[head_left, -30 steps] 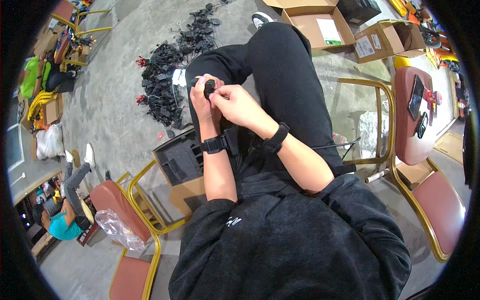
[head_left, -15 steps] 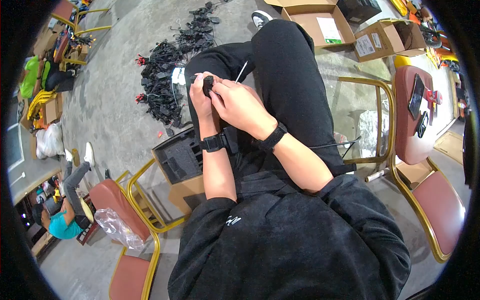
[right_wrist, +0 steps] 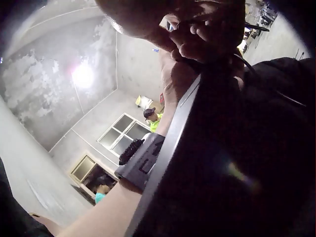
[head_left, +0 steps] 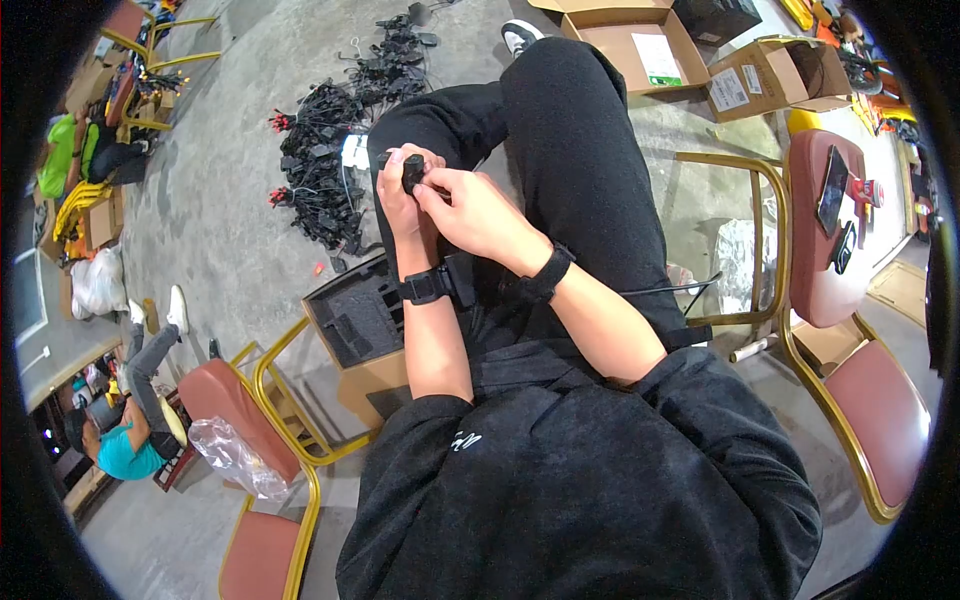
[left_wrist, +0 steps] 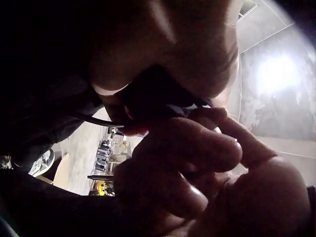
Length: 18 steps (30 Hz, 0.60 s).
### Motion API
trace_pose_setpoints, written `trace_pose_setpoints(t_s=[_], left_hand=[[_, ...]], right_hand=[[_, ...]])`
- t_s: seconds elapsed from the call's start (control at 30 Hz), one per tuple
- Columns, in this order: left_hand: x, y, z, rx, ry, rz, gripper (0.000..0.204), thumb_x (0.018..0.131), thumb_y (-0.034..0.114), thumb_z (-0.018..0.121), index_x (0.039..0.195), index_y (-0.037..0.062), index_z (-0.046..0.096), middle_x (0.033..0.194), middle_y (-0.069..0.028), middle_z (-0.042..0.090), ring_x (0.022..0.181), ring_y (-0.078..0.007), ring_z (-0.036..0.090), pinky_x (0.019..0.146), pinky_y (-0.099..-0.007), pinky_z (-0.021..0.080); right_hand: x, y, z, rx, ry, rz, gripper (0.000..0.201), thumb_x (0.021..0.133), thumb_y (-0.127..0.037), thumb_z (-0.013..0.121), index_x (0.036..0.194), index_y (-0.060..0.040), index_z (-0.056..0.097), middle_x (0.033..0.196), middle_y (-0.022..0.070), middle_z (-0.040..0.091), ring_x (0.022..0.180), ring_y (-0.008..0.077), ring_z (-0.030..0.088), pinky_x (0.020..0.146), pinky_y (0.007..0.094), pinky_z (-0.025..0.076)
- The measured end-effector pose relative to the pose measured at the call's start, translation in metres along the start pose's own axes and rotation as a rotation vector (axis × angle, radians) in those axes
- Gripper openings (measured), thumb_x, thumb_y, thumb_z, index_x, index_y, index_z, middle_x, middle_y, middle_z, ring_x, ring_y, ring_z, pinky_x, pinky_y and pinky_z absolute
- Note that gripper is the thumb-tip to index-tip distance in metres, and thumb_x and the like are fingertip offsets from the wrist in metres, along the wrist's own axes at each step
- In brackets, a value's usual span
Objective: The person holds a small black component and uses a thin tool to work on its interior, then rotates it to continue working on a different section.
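Observation:
A small black block-like device (head_left: 413,172) stands up from my left hand (head_left: 398,205), whose fingers curl round it above the lap. My right hand (head_left: 478,215) is bent in from the side, its thumb and forefinger pinching at the near edge of the device. In the left wrist view the device is a dark shape between the two hands, mostly hidden by shadow and fingers. A thin black cable (left_wrist: 94,120) runs out beside the hands there. What exactly the right fingertips pinch is covered by the hand.
Tangled black adapters and cables (head_left: 325,165) lie on the concrete floor ahead. An open box with dark foam (head_left: 350,318) stands by the left leg. Chairs flank both sides; the right one (head_left: 815,270) carries a phone (head_left: 832,195). Cardboard boxes (head_left: 635,50) are at the far right.
Half a second ago the right hand lay further over the device with a thin light rod-like tip showing beyond it; now that tip is out of sight and the hand has drawn back slightly.

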State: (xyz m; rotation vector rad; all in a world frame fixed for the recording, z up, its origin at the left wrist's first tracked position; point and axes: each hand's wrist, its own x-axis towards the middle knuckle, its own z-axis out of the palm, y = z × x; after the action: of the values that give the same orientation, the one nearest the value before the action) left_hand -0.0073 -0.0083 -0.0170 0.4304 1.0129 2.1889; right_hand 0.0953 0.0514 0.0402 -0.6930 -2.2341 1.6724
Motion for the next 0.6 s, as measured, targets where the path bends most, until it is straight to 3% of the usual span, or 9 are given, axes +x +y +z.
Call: trace_pose_setpoints(t_s=[0.07,0.2,0.4,0.47,0.6], left_hand=[[0.001,-0.002,-0.001,-0.022,-0.021,0.0,0.035,0.092,0.026,0.045,0.069,0.0009,0.051,0.067,-0.007,0.052,0.06,-0.0165,0.049,0.063,-0.0305,0.042],[0.001,-0.003,-0.003,-0.078,-0.032,-0.002,0.035,0.092,0.027,0.044,0.069,0.0011,0.05,0.069,-0.0071,0.051,0.062,-0.0171,0.049,0.064,-0.0321,0.042],[0.001,-0.002,-0.003,0.058,0.003,0.017,0.037,0.091,0.027,0.045,0.068,0.0001,0.053,0.066,-0.008,0.054,0.061,-0.017,0.051,0.064,-0.0308,0.043],[0.002,-0.002,-0.004,0.127,0.029,0.026,0.037,0.091,0.027,0.045,0.067,-0.0004,0.054,0.065,-0.0082,0.055,0.061,-0.0168,0.052,0.064,-0.0303,0.043],[0.001,-0.002,-0.004,0.23,0.093,0.038,0.038,0.091,0.027,0.046,0.066,-0.0016,0.055,0.065,-0.0082,0.057,0.06,-0.0161,0.053,0.061,-0.0292,0.043]], right_hand=[[0.001,-0.001,-0.002,0.05,-0.05,0.068,0.024,0.088,-0.021,0.052,0.087,0.0011,0.06,0.077,0.0244,0.063,0.074,0.0405,0.063,0.066,0.0469,0.049],[-0.002,-0.004,-0.002,-0.037,-0.016,0.015,0.024,0.088,-0.02,0.053,0.087,0.0029,0.06,0.077,0.0237,0.062,0.072,0.0389,0.062,0.062,0.042,0.048],[-0.004,0.0,-0.001,-0.248,0.115,-0.184,0.018,0.086,-0.017,0.055,0.083,0.0007,0.06,0.079,0.019,0.062,0.071,0.0368,0.062,0.066,0.0444,0.05],[-0.001,0.004,-0.001,-0.303,0.18,-0.331,0.015,0.084,-0.014,0.057,0.08,0.0001,0.059,0.079,0.0169,0.06,0.071,0.0352,0.061,0.065,0.0432,0.05],[-0.002,0.005,-0.002,-0.322,0.178,-0.369,0.012,0.082,-0.012,0.059,0.08,-0.0004,0.059,0.078,0.0164,0.058,0.071,0.035,0.06,0.065,0.0433,0.049]])
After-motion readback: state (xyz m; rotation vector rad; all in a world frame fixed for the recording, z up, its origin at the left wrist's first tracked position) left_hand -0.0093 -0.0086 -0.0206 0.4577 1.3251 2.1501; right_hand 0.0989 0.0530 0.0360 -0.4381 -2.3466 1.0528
